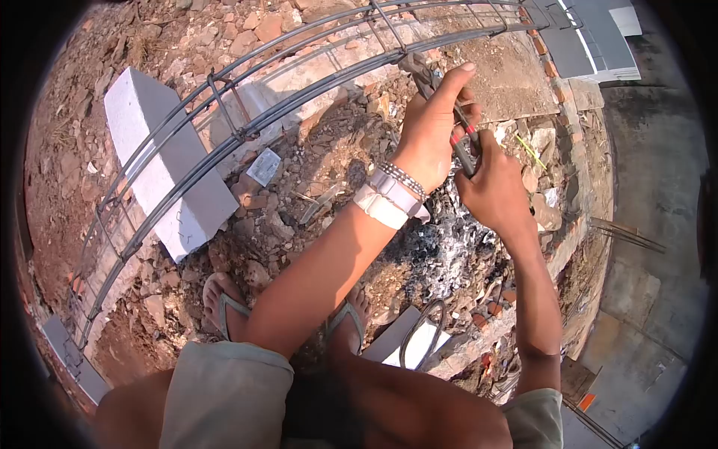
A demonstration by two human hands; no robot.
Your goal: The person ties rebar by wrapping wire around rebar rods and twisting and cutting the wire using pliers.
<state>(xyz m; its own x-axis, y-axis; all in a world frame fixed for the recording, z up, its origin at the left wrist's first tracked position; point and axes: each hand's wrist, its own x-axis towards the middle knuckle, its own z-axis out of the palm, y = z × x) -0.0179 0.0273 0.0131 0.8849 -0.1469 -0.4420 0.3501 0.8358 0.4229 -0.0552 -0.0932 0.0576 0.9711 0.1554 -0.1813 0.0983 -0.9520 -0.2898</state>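
The left hand [430, 142] is curled around the handles of a pair of steel pincers [424, 81], right of upper centre in the frame, its thumb reaching toward the upper right. Just below and to the right, the right hand [493, 183] has its fingers bent around the lower handle end, close to the red marks. The pincers' head points to the upper left, right by a crossing of the rebar cage [241, 135]; whether it bites on anything there, I can't tell. A pale wristband [385, 202] and a beaded bracelet [404, 179] circle the left wrist.

The cage curves from the top right down to the lower left, passing over a big whitish block [209, 198]. Beneath the hands lies grey ash [449, 254] among broken rubble. Sandalled feet show at lower centre, with a loop of wire [404, 350] lying against another pale block [387, 338]. Grey blocks [598, 37] sit upper right, above dark concrete [636, 299] along the right side.
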